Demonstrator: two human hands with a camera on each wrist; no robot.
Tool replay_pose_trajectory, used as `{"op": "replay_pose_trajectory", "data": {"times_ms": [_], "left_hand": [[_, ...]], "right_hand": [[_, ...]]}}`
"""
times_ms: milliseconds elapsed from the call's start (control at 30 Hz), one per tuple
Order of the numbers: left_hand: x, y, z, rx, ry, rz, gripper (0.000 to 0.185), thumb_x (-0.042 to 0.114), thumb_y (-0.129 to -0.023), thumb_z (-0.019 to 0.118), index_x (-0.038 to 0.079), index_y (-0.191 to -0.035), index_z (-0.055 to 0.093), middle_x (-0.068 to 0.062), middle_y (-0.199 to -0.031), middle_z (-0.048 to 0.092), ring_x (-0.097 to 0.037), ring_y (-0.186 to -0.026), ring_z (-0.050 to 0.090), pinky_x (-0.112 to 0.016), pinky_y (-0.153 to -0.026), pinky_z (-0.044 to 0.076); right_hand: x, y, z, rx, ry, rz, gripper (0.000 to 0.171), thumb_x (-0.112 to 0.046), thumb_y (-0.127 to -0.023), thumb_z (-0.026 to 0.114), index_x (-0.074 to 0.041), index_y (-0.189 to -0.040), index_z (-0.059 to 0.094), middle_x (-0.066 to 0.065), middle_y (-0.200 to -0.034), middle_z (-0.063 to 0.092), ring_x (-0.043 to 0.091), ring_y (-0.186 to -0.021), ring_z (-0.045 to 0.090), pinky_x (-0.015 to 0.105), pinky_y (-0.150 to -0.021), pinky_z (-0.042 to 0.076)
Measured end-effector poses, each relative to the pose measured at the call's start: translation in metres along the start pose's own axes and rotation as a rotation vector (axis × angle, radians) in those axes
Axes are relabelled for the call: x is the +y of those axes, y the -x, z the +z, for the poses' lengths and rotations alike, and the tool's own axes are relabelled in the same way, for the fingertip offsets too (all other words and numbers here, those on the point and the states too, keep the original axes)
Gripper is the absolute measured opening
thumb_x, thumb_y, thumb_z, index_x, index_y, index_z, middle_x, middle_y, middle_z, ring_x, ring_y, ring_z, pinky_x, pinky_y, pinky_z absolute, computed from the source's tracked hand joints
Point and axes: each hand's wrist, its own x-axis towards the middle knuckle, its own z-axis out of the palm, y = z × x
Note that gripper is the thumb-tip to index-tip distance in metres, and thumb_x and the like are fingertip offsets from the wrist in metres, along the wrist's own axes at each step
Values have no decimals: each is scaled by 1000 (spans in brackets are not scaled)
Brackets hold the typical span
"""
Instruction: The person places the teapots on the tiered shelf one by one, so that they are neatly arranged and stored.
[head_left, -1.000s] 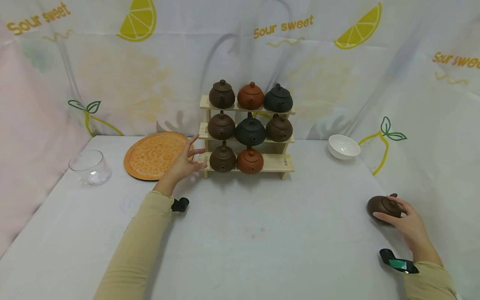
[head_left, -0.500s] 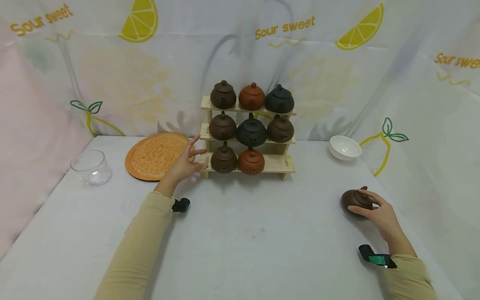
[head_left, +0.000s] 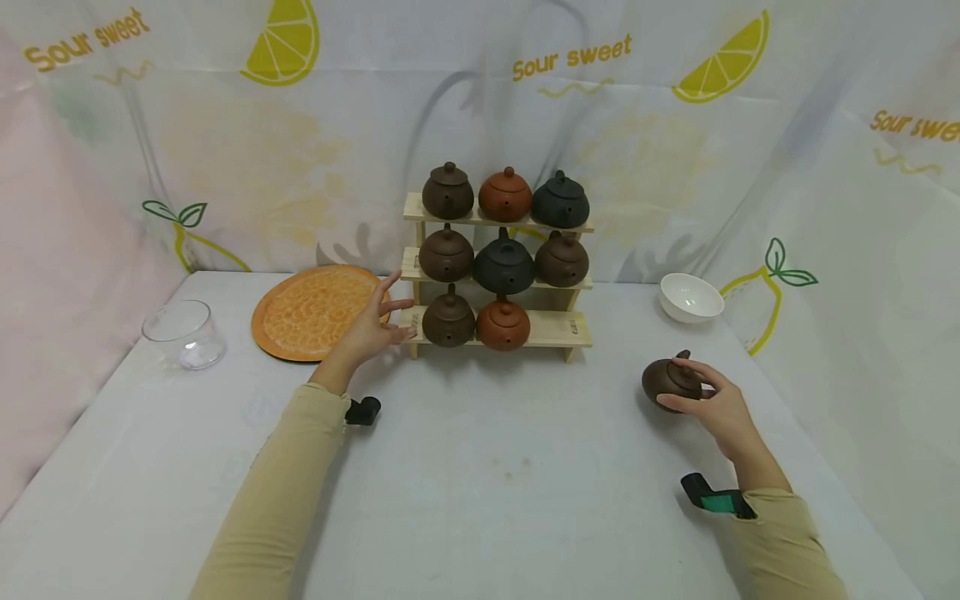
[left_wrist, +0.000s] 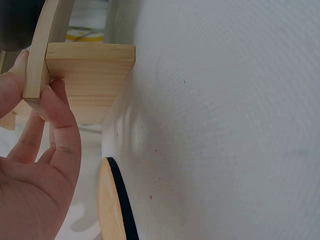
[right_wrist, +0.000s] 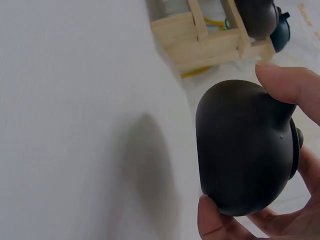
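My right hand [head_left: 723, 414] grips a dark brown teapot [head_left: 670, 382] above the right part of the table. In the right wrist view the teapot [right_wrist: 245, 150] sits between thumb and fingers, its shadow on the cloth below. With thumb on one face and fingers curled on the other, my left hand [left_wrist: 42, 170] pinches the end of a board of the wooden shelf [left_wrist: 92, 70]. This three-tier shelf [head_left: 551, 327] bears several teapots. On its bottom tier, a brown teapot [head_left: 448, 321] and a red-orange teapot [head_left: 503, 324] stand left of a bare stretch of board.
A round orange-brown board [head_left: 315, 312] lies behind my left forearm. Farther left stands a clear glass bowl [head_left: 183, 333]. A white bowl [head_left: 692, 298] is at the back right. Patterned cloth [head_left: 360, 125] hangs behind the table.
My right hand has carried the brown teapot leftward and away from me, from the table's right edge toward the shelf. The left hand has kept its place at the shelf.
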Motion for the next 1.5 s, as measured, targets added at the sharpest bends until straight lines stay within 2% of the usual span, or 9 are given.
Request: {"op": "replay_pose_trajectory", "data": {"times_ms": [200, 467, 967, 1267, 1500], "left_hand": [[-1, 1, -1, -3, 2, 4, 95, -9, -86, 61, 28, -150, 2, -24, -140, 38, -37, -91, 60, -21, -70, 48], [1, 1, 0, -1, -2, -5, 94, -8, -85, 61, 29, -150, 3, -21, -140, 39, -32, -87, 61, -22, -69, 48], [3, 2, 1, -4, -19, -18, 94, -7, -86, 61, 31, -150, 3, -19, -141, 39, -32, -87, 60, -24, -69, 48], [2, 3, -1, -6, -22, -8, 93, -6, -87, 61, 29, -150, 2, -21, -141, 38, -36, -91, 61, -24, -70, 47], [2, 2, -1, -9, -17, 1, 93, -6, -87, 61, 29, -150, 2, -22, -141, 38, -35, -89, 61, -23, -70, 47]], "right_hand": [[-13, -6, 13, -27, -33, -61, 72, -26, -78, 77, -12, -139, 42, 16, -140, 32, 31, -112, 28, 37, -80, 36], [-29, -16, 26, -61, -39, -96, 71, -24, -77, 78, -12, -139, 43, 14, -140, 34, 28, -105, 33, 32, -73, 42], [-64, -35, 47, -93, -47, -195, 68, -18, -75, 79, -9, -134, 48, 14, -131, 43, 27, -100, 41, 32, -72, 43], [-81, -45, 62, -165, -27, -232, 68, -17, -76, 79, -11, -136, 48, 13, -138, 41, 33, -110, 38, 36, -77, 42], [-89, -58, 75, -207, -12, -275, 65, -18, -74, 80, -13, -132, 52, 12, -132, 44, 31, -105, 41, 38, -77, 41]]}}
